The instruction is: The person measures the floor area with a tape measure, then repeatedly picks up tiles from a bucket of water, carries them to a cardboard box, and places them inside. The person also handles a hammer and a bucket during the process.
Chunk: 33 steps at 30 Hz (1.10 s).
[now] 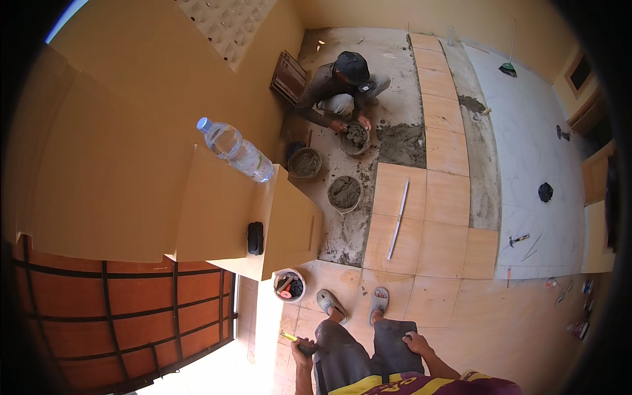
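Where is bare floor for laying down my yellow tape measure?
Free: orange square tiles right of the long silver metal bar; white floor between black crumpled bundle and green broom. Crowded: round mortar buckets beside the crouching person.

I have a clear plastic bottle (235,150) with a blue cap (205,124) upright on a beige block (220,217), and a small black case (255,237) nearby. At lower left I see a dark-barred orange gate (138,293). Farther off, brown panels (288,77) lean by the yellow wall (270,39); to the right I make out a dark, crumpled-looking bundle (546,192) and a green-headed broom (507,69).
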Motion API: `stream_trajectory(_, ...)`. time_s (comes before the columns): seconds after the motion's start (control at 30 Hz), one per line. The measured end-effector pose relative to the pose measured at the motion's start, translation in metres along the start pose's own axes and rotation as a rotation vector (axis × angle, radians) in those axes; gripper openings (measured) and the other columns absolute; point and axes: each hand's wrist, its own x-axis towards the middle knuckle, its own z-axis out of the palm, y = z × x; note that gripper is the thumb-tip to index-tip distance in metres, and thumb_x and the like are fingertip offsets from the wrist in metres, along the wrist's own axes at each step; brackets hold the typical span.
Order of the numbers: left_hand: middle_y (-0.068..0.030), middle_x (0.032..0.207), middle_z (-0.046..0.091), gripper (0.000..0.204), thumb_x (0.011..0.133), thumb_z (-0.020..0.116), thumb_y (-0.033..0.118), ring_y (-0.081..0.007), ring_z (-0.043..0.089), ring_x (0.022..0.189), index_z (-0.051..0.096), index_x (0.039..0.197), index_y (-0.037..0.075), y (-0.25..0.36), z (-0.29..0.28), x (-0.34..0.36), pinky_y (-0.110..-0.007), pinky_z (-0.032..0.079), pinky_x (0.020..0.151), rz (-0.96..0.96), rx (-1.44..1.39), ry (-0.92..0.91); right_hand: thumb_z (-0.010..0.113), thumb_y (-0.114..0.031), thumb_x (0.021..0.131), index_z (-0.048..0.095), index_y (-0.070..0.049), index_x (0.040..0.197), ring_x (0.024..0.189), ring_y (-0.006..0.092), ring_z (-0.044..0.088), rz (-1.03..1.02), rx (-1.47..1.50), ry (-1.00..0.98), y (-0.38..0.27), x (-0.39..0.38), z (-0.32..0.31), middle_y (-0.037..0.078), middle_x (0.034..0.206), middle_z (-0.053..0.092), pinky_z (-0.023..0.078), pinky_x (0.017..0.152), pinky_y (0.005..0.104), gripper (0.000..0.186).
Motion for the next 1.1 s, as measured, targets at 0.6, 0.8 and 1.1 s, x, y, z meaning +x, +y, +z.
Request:
stream_trajectory(0.6, -0.0145, 0.098, 0.063, 0.045, 0.090, 0.072, 0.028, -0.0278, 0.068, 0.078, 0.050, 0.119, 0.002, -0.076, -0.236, -0.170, -0.040, 0.060, 0.068, 0.078, 0.468, 0.067, 0.059, -0.025, 0.095, 0.067, -0.002, 0.111, 0.088, 0.0348, 0.072, -0.089, -0.152, 0.001, 0.251, -0.144, 0.164, 0.021, 0.101, 0.073, 0.058, 0.074, 0.0467, 0.030)
stream_trajectory(0.8, -0.0153, 0.091, 0.064, 0.045, 0.086, 0.071, 0.025, -0.0263, 0.067, 0.069, 0.048, 0.116, 0.000, -0.153, -0.369, -0.263, -0.039, 0.060, 0.061, -0.035, 0.442, 0.273, 0.057, -0.023, 0.095, 0.066, -0.003, 0.108, 0.082, 0.0319, 0.072, -0.119, -0.155, -0.094, 0.244, -0.181, 0.175, 0.018, 0.097, 0.072, 0.057, 0.068, 0.0446, 0.026)
stream_trajectory(1.1, -0.0142, 0.074, 0.066, 0.057, 0.077, 0.075, 0.036, -0.0219, 0.064, 0.062, 0.057, 0.105, -0.010, -0.307, -0.495, -0.418, -0.039, 0.050, 0.055, -0.117, 0.352, 0.755, 0.055, -0.020, 0.096, 0.065, -0.004, 0.104, 0.073, 0.0275, 0.070, -0.062, -0.226, -0.307, 0.250, -0.148, 0.104, 0.015, 0.091, 0.071, 0.056, 0.058, 0.0413, 0.020)
